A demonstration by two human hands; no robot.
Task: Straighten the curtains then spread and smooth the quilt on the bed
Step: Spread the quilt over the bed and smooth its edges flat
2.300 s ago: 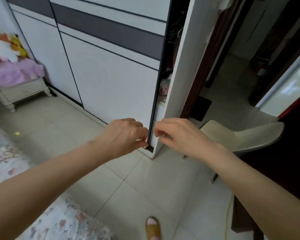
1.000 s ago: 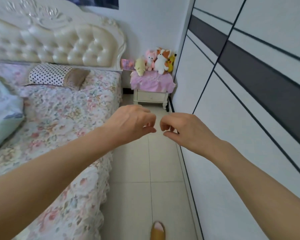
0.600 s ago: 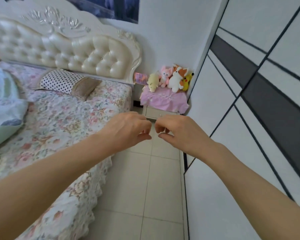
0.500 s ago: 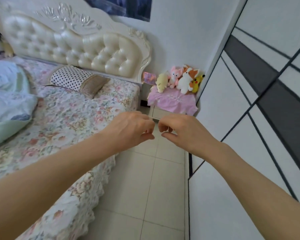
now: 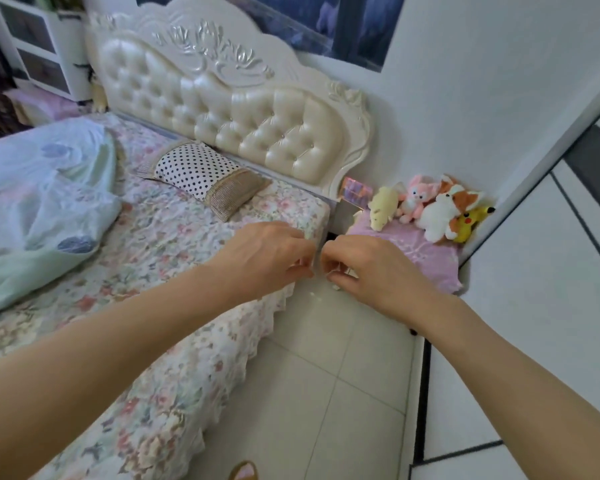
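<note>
No curtains are seen, and the quilt (image 5: 39, 206) is left bunched at nine o'clock on the bed (image 5: 174, 258), untouched, while the left hand (image 5: 267, 258) and right hand (image 5: 368, 268) are held with each grip pinched on nothing visible.

Bedspread (image 5: 174, 258) floral, pink and green on white; quilt (image 5: 39, 202) pale mint with blue leaf prints. Pillow (image 5: 194, 169) white with black dots, tan striped ends. Headboard (image 5: 243, 109) cream, nightstand cloth (image 5: 426, 261) pink.
</note>
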